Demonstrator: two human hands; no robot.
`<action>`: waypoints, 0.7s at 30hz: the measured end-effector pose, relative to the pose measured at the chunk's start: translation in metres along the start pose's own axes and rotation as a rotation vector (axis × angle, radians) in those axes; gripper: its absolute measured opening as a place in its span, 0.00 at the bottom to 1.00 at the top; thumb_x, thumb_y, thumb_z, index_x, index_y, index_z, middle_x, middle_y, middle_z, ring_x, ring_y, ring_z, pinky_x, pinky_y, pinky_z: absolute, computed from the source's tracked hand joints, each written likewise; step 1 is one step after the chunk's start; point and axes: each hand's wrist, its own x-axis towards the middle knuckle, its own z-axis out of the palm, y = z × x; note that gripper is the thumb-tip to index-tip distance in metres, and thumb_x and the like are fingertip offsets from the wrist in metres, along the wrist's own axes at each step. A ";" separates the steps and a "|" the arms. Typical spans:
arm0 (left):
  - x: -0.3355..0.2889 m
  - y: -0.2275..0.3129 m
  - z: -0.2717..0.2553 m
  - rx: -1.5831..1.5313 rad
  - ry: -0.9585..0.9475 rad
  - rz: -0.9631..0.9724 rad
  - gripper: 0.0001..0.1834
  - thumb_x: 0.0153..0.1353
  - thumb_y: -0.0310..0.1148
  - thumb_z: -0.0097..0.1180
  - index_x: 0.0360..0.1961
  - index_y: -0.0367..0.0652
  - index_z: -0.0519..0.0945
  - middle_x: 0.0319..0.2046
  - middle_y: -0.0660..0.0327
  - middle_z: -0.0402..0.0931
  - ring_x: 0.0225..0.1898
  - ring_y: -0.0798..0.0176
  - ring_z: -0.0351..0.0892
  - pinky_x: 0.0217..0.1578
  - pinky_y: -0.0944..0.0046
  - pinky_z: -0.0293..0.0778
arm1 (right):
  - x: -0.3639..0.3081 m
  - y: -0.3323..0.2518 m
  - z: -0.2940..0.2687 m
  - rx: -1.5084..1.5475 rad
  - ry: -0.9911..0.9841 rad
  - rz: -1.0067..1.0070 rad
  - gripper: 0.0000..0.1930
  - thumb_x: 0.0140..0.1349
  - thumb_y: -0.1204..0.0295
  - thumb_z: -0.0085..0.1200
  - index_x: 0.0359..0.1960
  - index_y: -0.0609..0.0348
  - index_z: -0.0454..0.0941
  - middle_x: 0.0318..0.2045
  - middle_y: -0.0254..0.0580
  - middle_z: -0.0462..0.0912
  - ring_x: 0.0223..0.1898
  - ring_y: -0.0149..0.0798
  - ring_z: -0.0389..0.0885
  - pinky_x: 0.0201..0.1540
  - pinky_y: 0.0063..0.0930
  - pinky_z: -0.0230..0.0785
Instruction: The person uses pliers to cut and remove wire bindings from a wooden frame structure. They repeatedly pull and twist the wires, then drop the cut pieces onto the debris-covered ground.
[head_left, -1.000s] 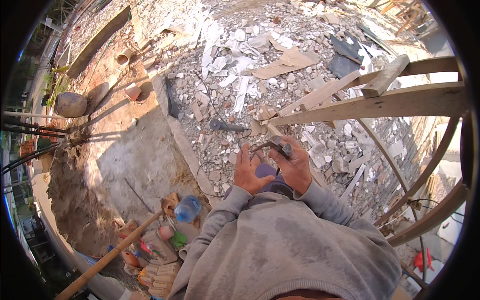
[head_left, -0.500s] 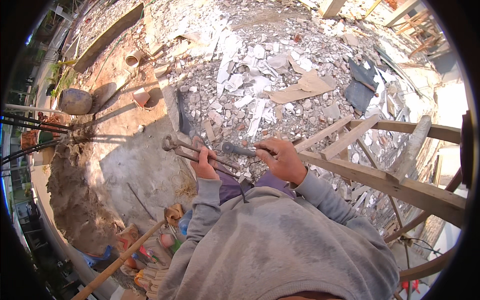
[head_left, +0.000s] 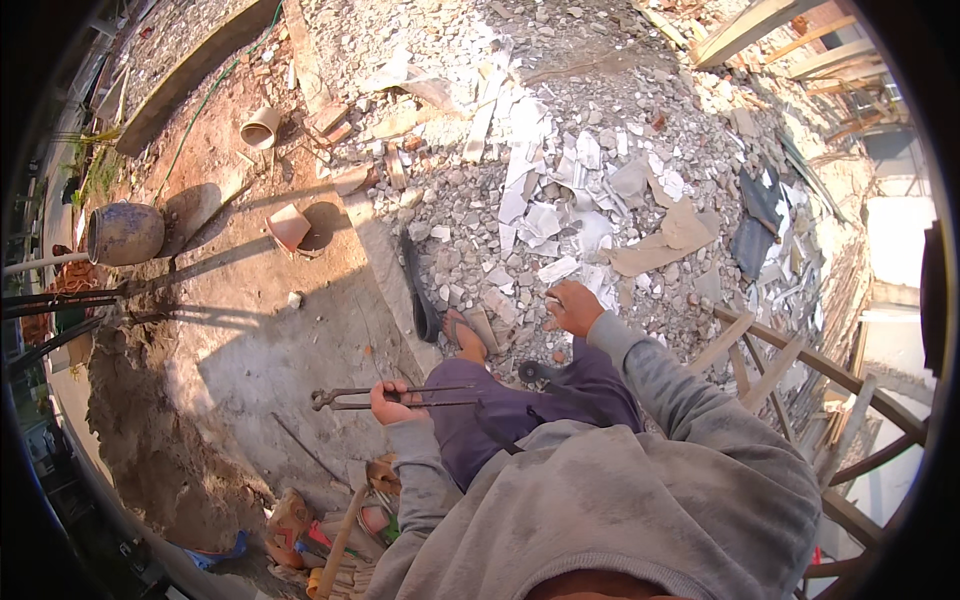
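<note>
While the left hand grips a tool near 7 o'clock, the right hand stands apart from it at 3 o'clock. Head view, sole entry.

Item: pincers, dark metal, long; held level, head toward 9 o'clock, handles slightly spread toward 3.
Item: left hand; fingers closed round the pincers' handles.
Item: right hand; fingers curled inward above the rubble, whether on something small cannot be told.
Item: grey round-headed tool, 5 o'clock, by the person's legs, partly hidden, touched by neither hand.
Item: black sandal, between 9 and 10, just beside a foot.
Item: clay pot, 10 o'clock, tipped on bare ground.
Item: brown cardboard, between 2 and 3, on the rubble.
Item: wooden ladder, between 3 and 4.

Progress, judged from the lie of things: pincers already in hand; no piece can be made out at their head, so their use seems not yet begun. Grey tool lies unheld. How much is left cannot be told.
</note>
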 end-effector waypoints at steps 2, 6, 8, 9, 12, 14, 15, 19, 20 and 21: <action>0.043 0.030 -0.033 0.075 0.168 0.058 0.12 0.64 0.43 0.49 0.24 0.54 0.67 0.20 0.65 0.70 0.17 0.69 0.61 0.16 0.65 0.55 | 0.055 0.010 0.011 -0.105 0.009 0.002 0.14 0.62 0.64 0.57 0.42 0.61 0.83 0.43 0.53 0.83 0.46 0.58 0.80 0.51 0.50 0.73; 0.104 0.057 -0.154 0.311 0.445 0.129 0.17 0.64 0.44 0.51 0.21 0.51 0.67 0.17 0.65 0.69 0.13 0.65 0.57 0.14 0.61 0.58 | 0.188 0.031 0.054 -0.233 -0.254 0.148 0.15 0.61 0.68 0.56 0.47 0.59 0.83 0.47 0.49 0.81 0.55 0.55 0.77 0.56 0.47 0.71; 0.094 0.043 -0.230 0.441 0.391 0.074 0.18 0.66 0.43 0.52 0.21 0.51 0.64 0.15 0.64 0.64 0.18 0.66 0.61 0.22 0.61 0.59 | 0.259 0.044 0.087 -0.380 -0.437 0.146 0.16 0.58 0.70 0.57 0.49 0.55 0.84 0.51 0.45 0.80 0.60 0.49 0.75 0.59 0.51 0.69; 0.074 0.030 -0.267 0.517 0.374 0.054 0.17 0.65 0.41 0.54 0.22 0.49 0.66 0.16 0.64 0.64 0.18 0.66 0.60 0.23 0.58 0.58 | 0.291 0.053 0.106 -0.474 -0.482 0.117 0.16 0.58 0.71 0.58 0.49 0.54 0.85 0.53 0.43 0.79 0.61 0.47 0.74 0.60 0.52 0.67; 0.021 -0.039 -0.332 1.020 0.973 -0.281 0.16 0.53 0.36 0.64 0.32 0.31 0.76 0.18 0.59 0.71 0.15 0.63 0.61 0.20 0.49 0.59 | 0.404 0.084 0.179 -0.553 -0.524 0.105 0.16 0.56 0.71 0.61 0.48 0.51 0.86 0.57 0.37 0.78 0.64 0.45 0.71 0.61 0.55 0.64; -0.031 -0.078 -0.333 1.165 1.049 -0.528 0.18 0.47 0.37 0.68 0.32 0.33 0.78 0.24 0.53 0.79 0.18 0.58 0.70 0.21 0.48 0.64 | 0.473 0.111 0.232 -0.730 -0.516 0.023 0.15 0.63 0.68 0.58 0.50 0.49 0.86 0.64 0.37 0.71 0.69 0.46 0.64 0.62 0.55 0.62; -0.044 -0.086 -0.326 1.217 1.007 -0.563 0.18 0.47 0.37 0.68 0.32 0.33 0.78 0.24 0.53 0.79 0.18 0.58 0.70 0.22 0.47 0.64 | 0.496 0.127 0.258 -0.771 -0.488 -0.046 0.15 0.59 0.72 0.60 0.49 0.50 0.86 0.70 0.37 0.65 0.70 0.49 0.63 0.67 0.53 0.60; -0.044 -0.101 -0.260 1.364 0.906 -0.553 0.18 0.48 0.38 0.68 0.32 0.34 0.78 0.25 0.52 0.79 0.19 0.56 0.72 0.22 0.47 0.65 | 0.538 0.174 0.337 -0.773 -0.485 -0.178 0.12 0.62 0.71 0.57 0.47 0.50 0.86 0.58 0.35 0.77 0.65 0.44 0.70 0.63 0.54 0.62; -0.034 -0.099 -0.240 1.414 0.867 -0.517 0.18 0.48 0.38 0.68 0.32 0.35 0.78 0.25 0.52 0.79 0.20 0.55 0.72 0.22 0.47 0.65 | 0.538 0.183 0.344 -0.745 -0.503 -0.183 0.11 0.62 0.71 0.56 0.45 0.50 0.86 0.55 0.35 0.79 0.63 0.42 0.72 0.62 0.54 0.63; -0.019 -0.095 -0.219 1.466 0.811 -0.481 0.18 0.48 0.38 0.68 0.32 0.35 0.78 0.25 0.52 0.79 0.20 0.55 0.72 0.23 0.47 0.66 | 0.528 0.189 0.343 -0.626 -0.482 -0.283 0.09 0.61 0.71 0.56 0.41 0.51 0.85 0.49 0.36 0.81 0.58 0.43 0.76 0.58 0.51 0.66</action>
